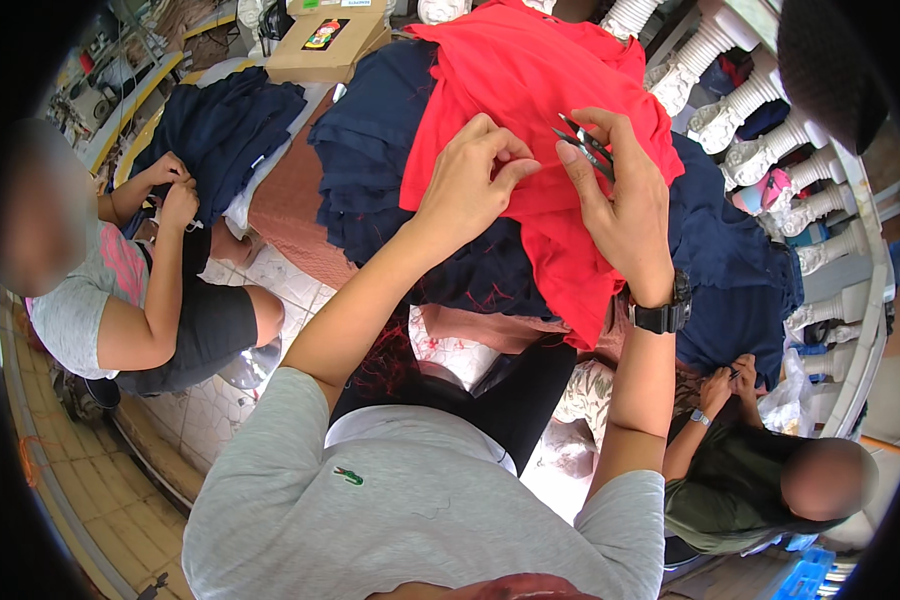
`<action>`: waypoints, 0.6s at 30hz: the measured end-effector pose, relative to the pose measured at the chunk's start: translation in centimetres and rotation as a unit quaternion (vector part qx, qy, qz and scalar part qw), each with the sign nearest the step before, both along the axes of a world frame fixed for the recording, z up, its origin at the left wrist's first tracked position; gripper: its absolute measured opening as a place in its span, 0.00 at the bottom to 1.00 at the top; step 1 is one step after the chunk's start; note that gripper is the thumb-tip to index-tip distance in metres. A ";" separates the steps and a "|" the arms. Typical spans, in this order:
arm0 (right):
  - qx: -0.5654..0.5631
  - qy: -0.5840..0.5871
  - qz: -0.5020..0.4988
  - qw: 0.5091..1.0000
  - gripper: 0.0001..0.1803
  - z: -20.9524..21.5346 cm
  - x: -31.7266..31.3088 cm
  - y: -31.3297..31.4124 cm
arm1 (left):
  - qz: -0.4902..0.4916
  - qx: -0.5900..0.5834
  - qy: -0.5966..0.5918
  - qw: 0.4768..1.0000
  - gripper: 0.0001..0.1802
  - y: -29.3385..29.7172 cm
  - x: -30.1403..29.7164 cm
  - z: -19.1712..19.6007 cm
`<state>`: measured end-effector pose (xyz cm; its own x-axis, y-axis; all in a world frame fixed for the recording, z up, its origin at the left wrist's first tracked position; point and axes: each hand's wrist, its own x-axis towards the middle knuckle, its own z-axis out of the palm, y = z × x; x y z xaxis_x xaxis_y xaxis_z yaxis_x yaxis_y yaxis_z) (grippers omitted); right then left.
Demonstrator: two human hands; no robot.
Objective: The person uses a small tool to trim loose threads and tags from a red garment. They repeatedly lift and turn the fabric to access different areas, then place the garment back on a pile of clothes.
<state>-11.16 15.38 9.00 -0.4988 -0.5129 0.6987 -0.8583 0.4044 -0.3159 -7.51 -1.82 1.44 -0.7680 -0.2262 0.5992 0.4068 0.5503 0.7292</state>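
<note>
My right hand (622, 200), with a dark watch on its wrist, grips a pair of thread snips (588, 146) whose narrow dark blades point up and left. To its left, my left hand (478, 172) is closed in a pinch above the red cloth (530, 70); anything between its fingertips is too small to make out. The red cloth lies spread over a stack of folded navy garments (365, 140), with one part hanging down toward my lap. Loose red threads (490, 290) cling to the navy fabric along the near edge.
A cardboard box (325, 45) stands at the far left. One person on the left handles dark cloth (225, 120); another at the lower right works beside navy fabric (735, 280). White ornate balusters (750, 100) line the right side. A brown-covered surface (295, 215) shows beneath the stack.
</note>
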 end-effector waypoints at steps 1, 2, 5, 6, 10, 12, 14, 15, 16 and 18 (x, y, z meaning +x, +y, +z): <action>0.011 -0.018 0.005 1.000 0.13 0.1 -0.1 0.2 | -0.004 0.008 -0.002 1.000 0.07 -0.1 -0.1 -0.3; 0.022 -0.035 0.009 0.999 0.12 0.2 -0.3 0.5 | -0.008 0.015 -0.004 1.000 0.07 -0.1 -0.2 -0.4; 0.059 -0.028 0.027 0.998 0.10 -0.2 -0.7 0.9 | -0.035 0.050 -0.021 0.998 0.06 -0.6 0.2 0.0; 0.069 -0.019 0.025 0.997 0.09 -0.2 -0.7 0.9 | -0.053 0.076 -0.031 0.995 0.06 -0.8 0.2 0.0; 0.105 0.024 0.026 0.994 0.07 0.0 -0.7 0.8 | -0.095 0.133 -0.059 0.985 0.07 -1.1 0.6 0.0; 0.121 0.052 0.026 0.991 0.05 0.1 -0.7 0.6 | -0.107 0.140 -0.063 0.982 0.07 -1.3 0.6 0.0; 0.140 0.083 0.025 0.986 0.04 0.3 -0.4 0.3 | -0.120 0.153 -0.062 0.979 0.07 -1.4 0.6 -0.1; 0.143 0.090 0.023 0.985 0.04 0.3 -0.4 0.2 | -0.121 0.158 -0.064 0.978 0.07 -1.4 0.6 0.0; 0.146 0.098 0.021 0.984 0.04 0.3 -0.4 0.0 | -0.122 0.163 -0.067 0.977 0.07 -1.3 0.7 0.1; 0.152 0.106 0.017 0.983 0.03 0.3 -0.4 -0.1 | -0.123 0.159 -0.073 0.977 0.07 -1.3 0.8 0.2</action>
<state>-11.51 15.29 9.29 -0.3380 -0.7280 0.5965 -0.9065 0.4221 0.0016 -6.74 -3.15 1.64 -0.8942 -0.1813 0.4093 0.3777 0.1853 0.9072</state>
